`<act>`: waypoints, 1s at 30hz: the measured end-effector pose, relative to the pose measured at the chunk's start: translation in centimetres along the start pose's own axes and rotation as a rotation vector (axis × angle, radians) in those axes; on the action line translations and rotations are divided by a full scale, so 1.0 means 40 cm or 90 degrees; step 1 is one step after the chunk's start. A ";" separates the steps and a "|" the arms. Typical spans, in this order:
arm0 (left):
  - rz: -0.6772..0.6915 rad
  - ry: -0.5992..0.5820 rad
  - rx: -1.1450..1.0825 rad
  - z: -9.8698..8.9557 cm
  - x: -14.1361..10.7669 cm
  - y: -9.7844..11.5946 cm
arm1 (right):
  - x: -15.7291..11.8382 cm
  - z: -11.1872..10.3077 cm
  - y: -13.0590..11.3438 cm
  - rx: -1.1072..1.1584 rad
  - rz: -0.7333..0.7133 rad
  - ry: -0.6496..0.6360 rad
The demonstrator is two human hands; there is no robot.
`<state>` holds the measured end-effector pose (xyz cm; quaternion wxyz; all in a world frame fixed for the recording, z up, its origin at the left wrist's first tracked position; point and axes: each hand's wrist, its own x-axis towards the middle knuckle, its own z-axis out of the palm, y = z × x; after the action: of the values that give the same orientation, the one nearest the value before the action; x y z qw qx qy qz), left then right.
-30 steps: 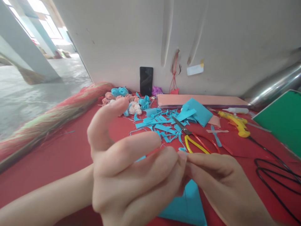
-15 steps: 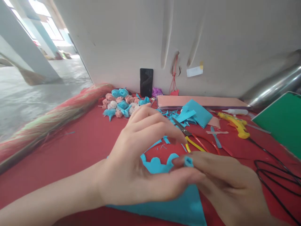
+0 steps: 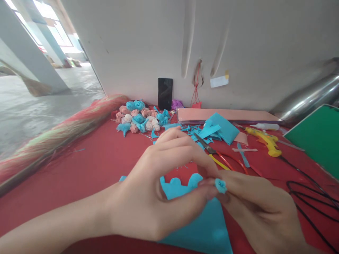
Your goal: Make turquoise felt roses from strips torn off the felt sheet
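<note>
A small rolled piece of blue paper sits between the fingertips of both hands. My right hand pinches it from the right, with thumb and forefinger round its base. My left hand has its thumb and fingertips closed on its left side. Beneath the hands lies a blue paper sheet with a scalloped upper edge, partly hidden by my left hand.
Paper roses in blue, pink and white are heaped at the back left. Behind the hands lie scissors, blue scraps and folded blue paper. A yellow glue gun with a black cable is at the right.
My left thumb and fingertips have closed together at the rolled blue paper. The roll has shifted slightly right and down, and more of its top shows.
</note>
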<state>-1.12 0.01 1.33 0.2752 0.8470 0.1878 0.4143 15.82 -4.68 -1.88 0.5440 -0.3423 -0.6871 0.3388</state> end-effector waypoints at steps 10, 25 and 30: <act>-0.100 -0.037 -0.110 0.000 -0.004 -0.005 | -0.001 -0.001 -0.001 0.029 0.026 -0.011; -0.095 -0.046 -0.138 0.005 -0.001 0.001 | -0.011 0.000 0.007 -0.117 -0.076 0.027; -0.092 -0.059 -0.143 0.005 -0.003 -0.004 | -0.015 0.005 0.021 -0.139 -0.134 0.059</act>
<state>-1.02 -0.01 1.07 0.4059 0.8131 0.1880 0.3725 15.80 -4.73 -2.94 0.5670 -0.3406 -0.7262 0.1874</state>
